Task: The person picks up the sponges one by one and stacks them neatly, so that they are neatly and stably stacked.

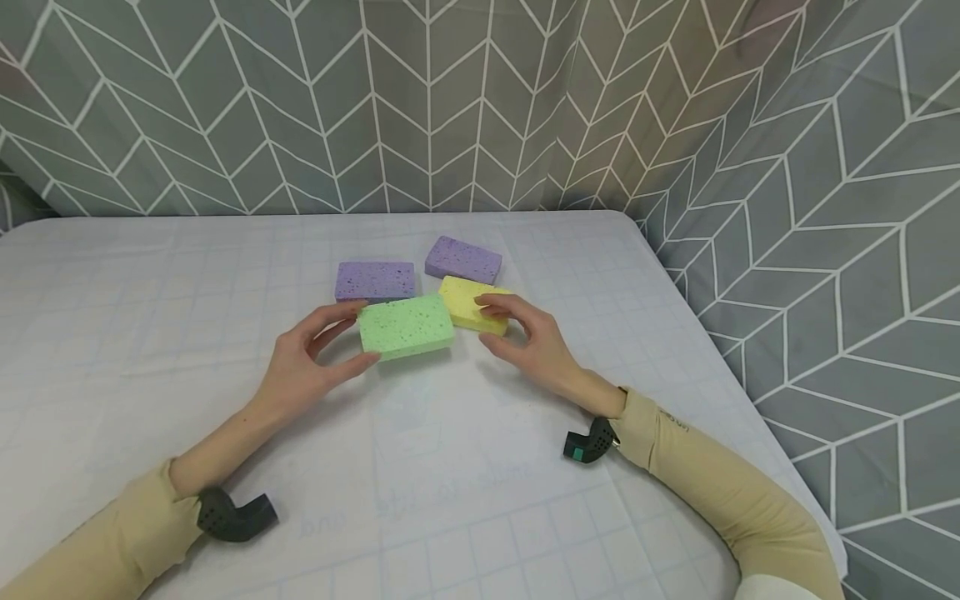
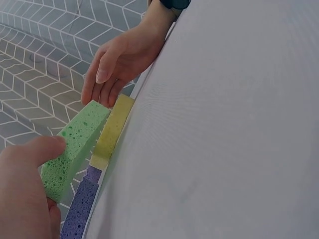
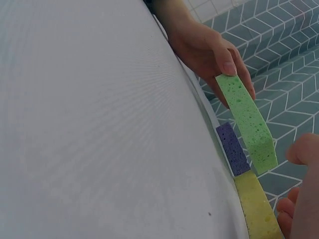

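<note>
A green sponge [image 1: 408, 325] is pinched at its left end between the thumb and fingers of my left hand [image 1: 303, 354]. In both wrist views this green sponge is raised off the table and tilted. My right hand [image 1: 536, 343] hovers at the right end of a yellow sponge [image 1: 461, 298], its thumb and fingers apart with nothing gripped between them. Whether its fingertips touch the yellow sponge I cannot tell. Behind the green sponge lies a purple sponge [image 1: 375, 279], and a second purple sponge [image 1: 463, 259] lies angled behind the yellow one.
The sponges lie on a table with a white cloth [image 1: 420, 467], faintly marked with a grid. A grey patterned curtain [image 1: 405, 108] hangs along the back and right sides. Each wrist wears a small black camera [image 1: 236, 517].
</note>
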`<act>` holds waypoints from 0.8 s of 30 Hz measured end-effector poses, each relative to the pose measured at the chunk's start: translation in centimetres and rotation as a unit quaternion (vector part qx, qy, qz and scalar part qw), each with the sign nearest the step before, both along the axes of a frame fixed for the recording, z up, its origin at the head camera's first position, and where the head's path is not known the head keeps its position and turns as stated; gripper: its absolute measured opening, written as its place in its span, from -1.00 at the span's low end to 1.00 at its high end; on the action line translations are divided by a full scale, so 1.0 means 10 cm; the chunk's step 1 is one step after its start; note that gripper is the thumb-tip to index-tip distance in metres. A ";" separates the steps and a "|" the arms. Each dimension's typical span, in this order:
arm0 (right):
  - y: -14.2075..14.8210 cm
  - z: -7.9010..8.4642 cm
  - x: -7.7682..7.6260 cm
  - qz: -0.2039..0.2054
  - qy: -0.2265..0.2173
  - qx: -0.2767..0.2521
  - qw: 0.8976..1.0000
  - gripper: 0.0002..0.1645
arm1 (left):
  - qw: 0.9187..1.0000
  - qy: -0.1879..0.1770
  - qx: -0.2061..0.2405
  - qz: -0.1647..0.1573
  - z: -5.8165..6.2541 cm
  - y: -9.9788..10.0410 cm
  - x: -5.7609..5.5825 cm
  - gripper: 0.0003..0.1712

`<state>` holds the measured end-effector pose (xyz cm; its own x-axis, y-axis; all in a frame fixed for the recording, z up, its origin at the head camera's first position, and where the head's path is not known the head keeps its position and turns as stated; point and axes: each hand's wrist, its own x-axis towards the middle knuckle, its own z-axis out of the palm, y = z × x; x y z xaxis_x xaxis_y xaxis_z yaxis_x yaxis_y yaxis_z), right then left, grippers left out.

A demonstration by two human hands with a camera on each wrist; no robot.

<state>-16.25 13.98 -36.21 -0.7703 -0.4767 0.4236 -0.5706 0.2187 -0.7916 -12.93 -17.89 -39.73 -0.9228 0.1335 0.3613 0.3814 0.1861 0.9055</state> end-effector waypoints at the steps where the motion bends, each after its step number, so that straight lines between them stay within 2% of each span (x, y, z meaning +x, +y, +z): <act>1: 0.00 0.00 0.00 0.002 0.001 0.000 1.000 -0.46 | 1.000 0.001 0.001 -0.003 0.00 0.00 0.00 -0.27; 14: 0.00 -0.02 -0.01 0.031 0.035 0.007 0.999 -0.37 | 1.000 0.005 -0.007 -0.030 -0.01 0.04 0.03 -0.25; 24: 0.02 -0.03 -0.01 0.050 0.037 0.021 0.998 -0.30 | 0.998 0.024 -0.006 -0.060 -0.02 0.10 0.07 -0.24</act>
